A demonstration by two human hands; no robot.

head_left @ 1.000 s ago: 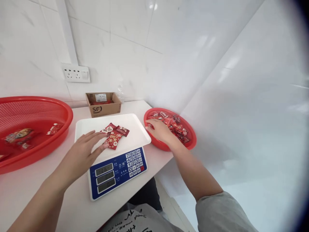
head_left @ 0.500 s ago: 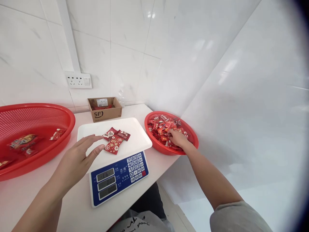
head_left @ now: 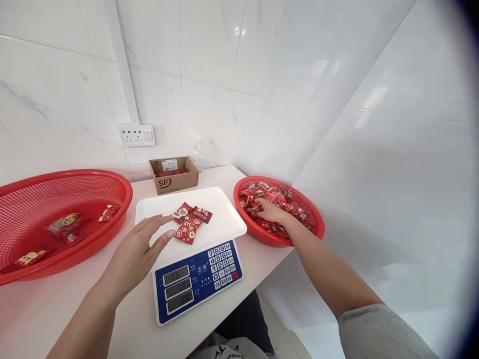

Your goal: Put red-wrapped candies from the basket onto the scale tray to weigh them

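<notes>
Nearer the scale point(head_left: 198, 267) now, right fingers point(head_left: 266, 205)

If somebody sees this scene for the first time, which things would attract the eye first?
Probably the large red basket at the left edge and the smaller red basket toward the right, where the right hand is among many small packets. Between them stands a scale, with three red packets on its white tray, the left hand close beside them.
</notes>
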